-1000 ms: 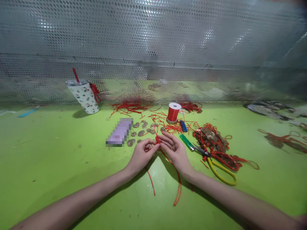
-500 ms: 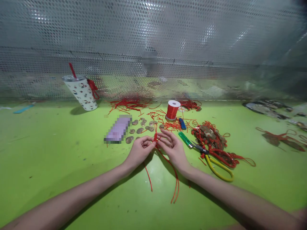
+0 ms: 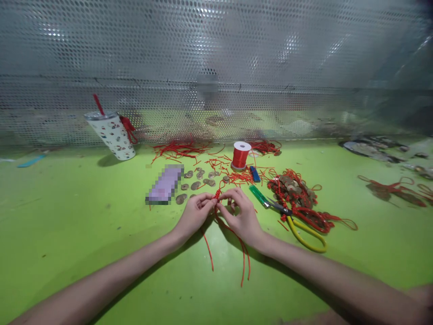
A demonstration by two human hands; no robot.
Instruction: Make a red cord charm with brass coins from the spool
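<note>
A knotted red cord (image 3: 218, 193) is held between my two hands at the centre, a small loop at its top and loose ends hanging down over the green table. My left hand (image 3: 197, 212) pinches the knotted part between thumb and fingers. From the right, my right hand (image 3: 241, 213) has its fingers bent around the cord, the thumb and index finger near the knot. Several brass coins (image 3: 195, 185) lie just beyond my hands. Red cord scraps (image 3: 239, 177) are scattered behind them.
Yellow-handled scissors (image 3: 306, 234), a green lighter (image 3: 259, 197), a blue lighter (image 3: 255, 174) and a coin-and-cord pile (image 3: 292, 187) lie right. Behind stand a red thread spool (image 3: 240, 157) and a tumbler (image 3: 117, 137). A pixelated purple object (image 3: 165, 184) lies left. Metal mesh (image 3: 152, 108) borders the back.
My right hand's fingers have drawn in from a spread pose and curled around the cord. The cord's top now shows a loop. The whole view has shifted slightly.
</note>
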